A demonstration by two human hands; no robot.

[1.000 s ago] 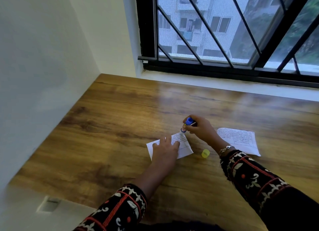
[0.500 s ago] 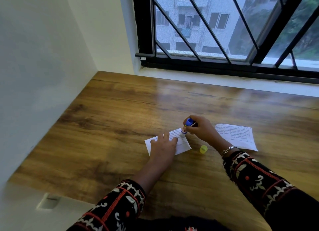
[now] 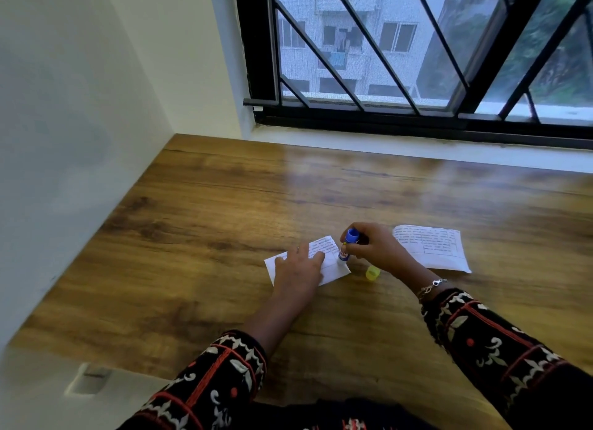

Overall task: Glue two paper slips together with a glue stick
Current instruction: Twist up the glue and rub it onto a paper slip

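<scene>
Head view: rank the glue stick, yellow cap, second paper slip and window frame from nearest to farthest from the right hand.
1. Glue stick: held in the right hand.
2. Yellow cap: just below the hand.
3. Second paper slip: to its right, partly behind it.
4. Window frame: far back.

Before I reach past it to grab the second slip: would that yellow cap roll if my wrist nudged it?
Probably. The cap looks small, round and light, so a nudge would likely skid it across the glossy table. It seems to stand on end, so it may slide before tipping and rolling.
</scene>
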